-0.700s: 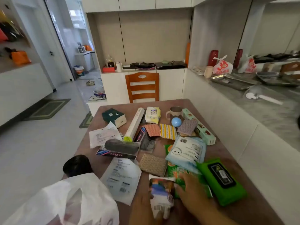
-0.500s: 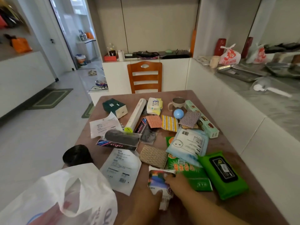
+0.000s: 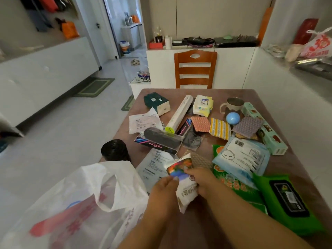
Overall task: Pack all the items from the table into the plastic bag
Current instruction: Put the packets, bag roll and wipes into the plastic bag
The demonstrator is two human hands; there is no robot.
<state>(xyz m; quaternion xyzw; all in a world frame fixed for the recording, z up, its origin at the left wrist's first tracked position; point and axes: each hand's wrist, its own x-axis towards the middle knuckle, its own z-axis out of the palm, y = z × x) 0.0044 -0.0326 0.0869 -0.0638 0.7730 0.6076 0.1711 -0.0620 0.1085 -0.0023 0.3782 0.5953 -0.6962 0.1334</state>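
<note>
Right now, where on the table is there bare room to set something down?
Bare table runs along the far edge by the chair, between the dark green box and the mug. Another strip lies on the right edge past the mint box. The middle is crowded, from the white tube to the green wipes pack.

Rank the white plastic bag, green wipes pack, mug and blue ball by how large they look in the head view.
1. white plastic bag, though it lies nearest the camera
2. green wipes pack, also near
3. mug, farther back, so its rank against the pack is unsure
4. blue ball, beside the mug
</note>
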